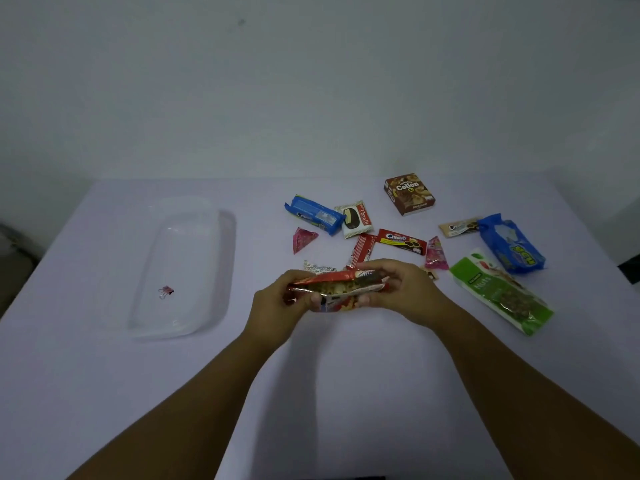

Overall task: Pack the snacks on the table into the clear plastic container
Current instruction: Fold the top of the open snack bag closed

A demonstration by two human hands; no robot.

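Table point(311, 375): clear container point(221, 271) holds small pink item point(166, 291), possibly clip.

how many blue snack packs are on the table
2. One blue cookie pack lies left of the Choco Pie packet; one larger blue pack lies at the far right, above the green nuts bag. None seems hidden.

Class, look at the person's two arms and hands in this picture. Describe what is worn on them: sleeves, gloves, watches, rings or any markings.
Both forearms are bare right to the bottom edge of the picture, so no sleeves show. The left hand and the right hand wear no gloves. No watch, bracelet or band shows on either wrist, and no rings or markings can be made out on the fingers that show.
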